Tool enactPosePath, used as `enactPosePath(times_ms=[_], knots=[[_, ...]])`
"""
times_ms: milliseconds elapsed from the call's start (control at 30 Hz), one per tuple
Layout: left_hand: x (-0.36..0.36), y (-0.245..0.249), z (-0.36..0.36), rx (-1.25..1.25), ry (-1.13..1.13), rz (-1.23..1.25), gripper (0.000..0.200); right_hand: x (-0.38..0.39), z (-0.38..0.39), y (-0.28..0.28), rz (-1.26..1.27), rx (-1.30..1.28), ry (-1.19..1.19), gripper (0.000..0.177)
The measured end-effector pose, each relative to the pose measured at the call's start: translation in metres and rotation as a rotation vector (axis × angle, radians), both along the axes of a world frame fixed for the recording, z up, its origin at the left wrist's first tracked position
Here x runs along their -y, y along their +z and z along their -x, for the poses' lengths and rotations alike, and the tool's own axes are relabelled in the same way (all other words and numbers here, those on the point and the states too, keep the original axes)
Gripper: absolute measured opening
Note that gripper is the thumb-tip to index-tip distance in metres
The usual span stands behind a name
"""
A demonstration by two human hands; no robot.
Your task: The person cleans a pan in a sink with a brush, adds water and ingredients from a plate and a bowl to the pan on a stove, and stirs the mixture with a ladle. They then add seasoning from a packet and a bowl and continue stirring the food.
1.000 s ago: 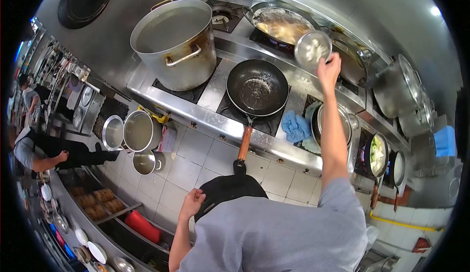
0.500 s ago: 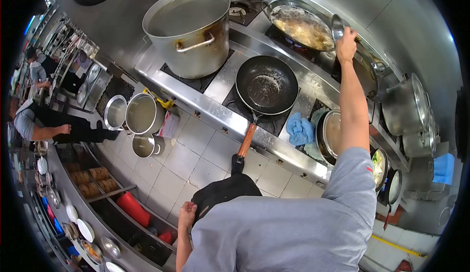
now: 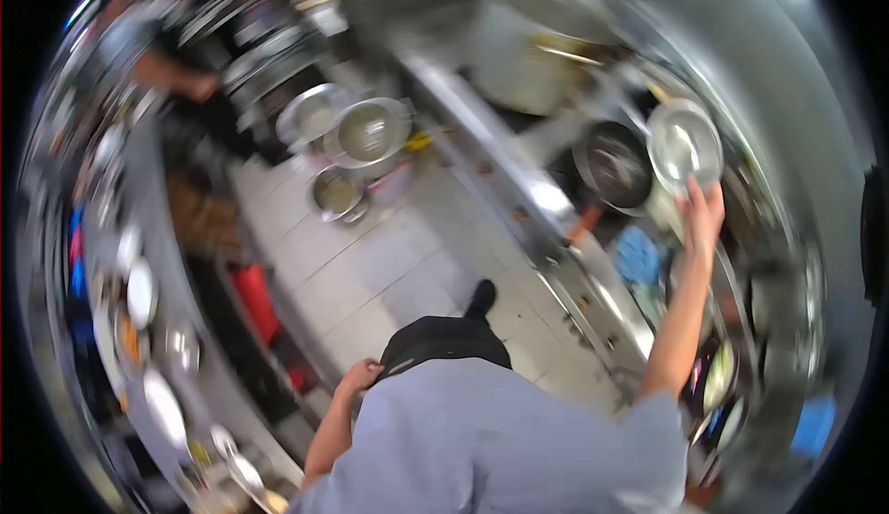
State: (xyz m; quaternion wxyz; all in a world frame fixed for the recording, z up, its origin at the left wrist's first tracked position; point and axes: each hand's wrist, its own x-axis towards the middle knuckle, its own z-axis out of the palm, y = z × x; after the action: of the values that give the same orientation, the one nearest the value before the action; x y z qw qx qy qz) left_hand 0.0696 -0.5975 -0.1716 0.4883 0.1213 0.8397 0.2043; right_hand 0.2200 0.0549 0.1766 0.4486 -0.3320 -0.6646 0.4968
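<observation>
Turned to show its interior, the steel bowl (image 3: pixel 683 134) lies just beyond the right hand (image 3: pixel 702 218), fingers gripping its near rim; left hand's (image 3: pixel 359 375) finger state I cannot tell.

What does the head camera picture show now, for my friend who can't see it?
A person's right hand holds a metal bowl near a dark pan on a stove. Their left hand is by their dark clothing, and the picture is blurry.

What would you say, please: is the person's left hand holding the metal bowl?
No, the right hand holds the metal bowl by its rim, and the left hand is well apart from it.
</observation>
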Motion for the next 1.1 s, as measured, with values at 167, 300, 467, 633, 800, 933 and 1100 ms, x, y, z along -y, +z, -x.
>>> enactPosePath(times_ms=[167,300,467,633,800,933,1100], knots=[[0.08,0.005,-0.037,0.222,0.244,0.049,0.049,0.241,0.092,-0.115,0.54,0.134,0.59,0.021],[0.152,0.007,-0.087,0.376,0.523,0.065,0.063,0.433,0.175,-0.227,0.692,0.572,0.994,0.014],[0.192,0.078,-0.149,0.469,0.83,-0.042,0.076,0.656,0.232,-0.25,0.707,0.588,1.518,0.021],[0.209,0.077,-0.207,0.378,0.966,-0.07,0.069,0.812,0.25,-0.224,0.773,0.49,1.718,0.017],[0.218,0.022,-0.238,0.196,0.923,-0.095,0.054,0.844,0.225,-0.252,0.718,0.588,1.632,0.021],[0.222,0.027,-0.212,0.184,0.738,-0.025,0.05,0.731,0.179,-0.371,-0.167,0.423,1.806,0.022],[0.195,-0.017,-0.179,0.148,0.433,-0.016,0.06,0.531,0.015,-0.394,-1.026,0.921,1.626,0.015]])
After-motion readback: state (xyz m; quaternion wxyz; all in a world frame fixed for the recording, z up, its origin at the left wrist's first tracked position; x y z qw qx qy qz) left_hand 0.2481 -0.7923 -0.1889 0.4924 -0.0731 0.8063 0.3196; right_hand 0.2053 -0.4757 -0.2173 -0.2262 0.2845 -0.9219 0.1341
